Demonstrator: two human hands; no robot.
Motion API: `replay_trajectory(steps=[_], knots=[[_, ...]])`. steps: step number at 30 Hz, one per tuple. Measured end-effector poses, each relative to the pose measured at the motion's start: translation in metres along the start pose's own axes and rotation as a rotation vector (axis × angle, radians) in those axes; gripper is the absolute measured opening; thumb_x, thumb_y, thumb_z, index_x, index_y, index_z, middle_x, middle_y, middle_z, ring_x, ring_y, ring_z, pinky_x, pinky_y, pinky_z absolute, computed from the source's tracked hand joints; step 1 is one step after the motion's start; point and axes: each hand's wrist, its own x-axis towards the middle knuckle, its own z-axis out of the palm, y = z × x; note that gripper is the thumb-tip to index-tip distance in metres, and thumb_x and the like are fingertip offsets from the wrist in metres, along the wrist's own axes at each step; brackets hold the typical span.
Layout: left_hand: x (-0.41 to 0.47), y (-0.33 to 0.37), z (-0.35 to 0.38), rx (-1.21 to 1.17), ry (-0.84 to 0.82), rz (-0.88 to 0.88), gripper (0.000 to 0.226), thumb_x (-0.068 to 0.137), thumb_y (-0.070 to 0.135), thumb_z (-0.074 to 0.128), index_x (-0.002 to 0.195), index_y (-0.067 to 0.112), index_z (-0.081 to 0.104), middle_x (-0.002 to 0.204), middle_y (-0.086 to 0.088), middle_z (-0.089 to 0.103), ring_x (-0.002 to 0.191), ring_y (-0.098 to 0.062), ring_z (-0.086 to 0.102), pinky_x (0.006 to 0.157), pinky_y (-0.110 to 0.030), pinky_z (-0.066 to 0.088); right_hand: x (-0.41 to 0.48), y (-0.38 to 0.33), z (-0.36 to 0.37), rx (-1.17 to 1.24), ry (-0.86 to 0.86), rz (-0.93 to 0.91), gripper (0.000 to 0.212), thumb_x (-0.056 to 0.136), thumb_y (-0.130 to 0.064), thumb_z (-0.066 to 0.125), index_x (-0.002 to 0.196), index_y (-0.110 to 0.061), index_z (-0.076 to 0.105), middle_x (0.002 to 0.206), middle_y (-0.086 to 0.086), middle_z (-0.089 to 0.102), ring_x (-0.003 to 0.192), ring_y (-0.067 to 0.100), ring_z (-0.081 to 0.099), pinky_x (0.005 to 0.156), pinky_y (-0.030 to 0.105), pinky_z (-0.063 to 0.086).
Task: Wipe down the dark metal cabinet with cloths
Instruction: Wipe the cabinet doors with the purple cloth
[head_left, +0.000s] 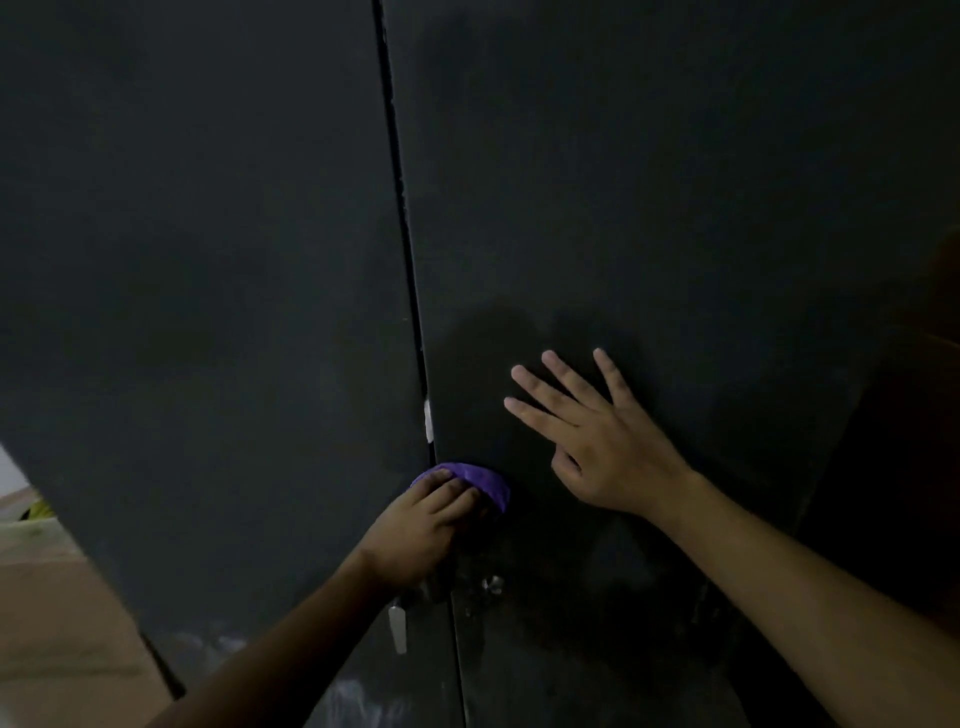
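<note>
My left hand (415, 530) presses a bunched purple cloth (480, 480) against the dark metal cabinet (208, 260), my fingers (447, 493) curled together over the cloth, which bulges out just beyond their tips, right beside the vertical door seam (410, 291). My right hand (602, 441) lies flat on the right door, fingers spread wide, holding nothing, a little above and to the right of the cloth. A pale handle (397, 626) hangs below my left wrist. No writing or label is readable on the doors.
</note>
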Motion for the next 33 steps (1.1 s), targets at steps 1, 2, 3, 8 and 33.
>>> replay_trajectory(steps=[1,2,3,8,33], knots=[[0.001,-0.002,-0.002,0.003,0.035,-0.004,0.043,0.084,0.018,0.046,0.118,0.018,0.073,0.124,-0.004,0.06,0.114,-0.024,0.055,0.111,-0.042,0.031,-0.003,-0.003,0.003,0.0,-0.003,-0.023,0.071,0.082,-0.031,0.041,0.153,-0.029,0.037,0.166,-0.002,0.016,0.154,0.023,0.008,0.12,0.062,0.008],[0.004,-0.007,-0.006,-0.004,0.08,-0.018,0.041,0.087,0.017,0.048,0.12,0.017,0.071,0.123,-0.005,0.063,0.114,-0.023,0.055,0.109,-0.042,0.033,-0.006,-0.005,0.005,0.0,-0.003,-0.04,0.072,0.081,-0.03,0.041,0.152,-0.029,0.039,0.165,-0.003,0.019,0.154,0.023,0.011,0.119,0.062,0.009],[0.008,-0.016,-0.012,-0.015,0.136,-0.052,0.039,0.089,0.015,0.05,0.123,0.017,0.069,0.125,-0.006,0.062,0.114,-0.024,0.054,0.108,-0.042,0.035,-0.008,-0.006,0.007,0.004,0.002,-0.057,0.072,0.079,-0.03,0.042,0.151,-0.029,0.041,0.165,-0.003,0.022,0.154,0.022,0.014,0.119,0.062,0.011],[0.045,-0.081,-0.062,-0.052,0.459,-0.456,0.042,0.092,0.01,0.059,0.133,0.009,0.05,0.132,-0.011,0.045,0.114,-0.03,0.048,0.104,-0.046,0.037,0.0,-0.01,0.005,0.056,0.092,-0.078,0.07,0.079,-0.028,0.044,0.149,-0.029,0.046,0.163,-0.003,0.027,0.152,0.022,0.02,0.119,0.062,0.015],[0.025,0.04,-0.016,-0.532,0.423,-1.054,0.046,0.091,0.001,0.049,0.137,-0.006,0.051,0.14,-0.011,0.037,0.123,-0.027,0.042,0.104,-0.034,0.043,0.011,-0.033,0.021,0.048,0.042,-0.147,0.074,0.081,-0.026,0.042,0.155,-0.026,0.035,0.164,-0.002,0.023,0.154,0.023,0.013,0.12,0.062,0.005]])
